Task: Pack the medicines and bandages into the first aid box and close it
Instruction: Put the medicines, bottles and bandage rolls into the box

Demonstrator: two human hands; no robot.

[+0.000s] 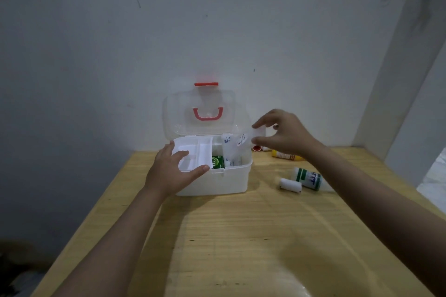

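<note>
The white first aid box [231,182] stands on the wooden table [241,236] with its clear lid [205,113] tilted back against the wall. My left hand [171,171] grips the white inner tray [193,152] on the box's left side. My right hand [284,134] pinches a clear plastic packet [237,146], which hangs over the box's right side with its lower end inside. A green packet [217,162] lies in the box. On the table to the right are a white bandage roll [290,185], a green-and-white bottle [307,177], a yellow tube [286,155] and a small red-capped item [257,148].
A grey wall rises directly behind the box. A white wall corner [398,79] closes off the right side. The table's left edge drops to a dark floor area [24,260].
</note>
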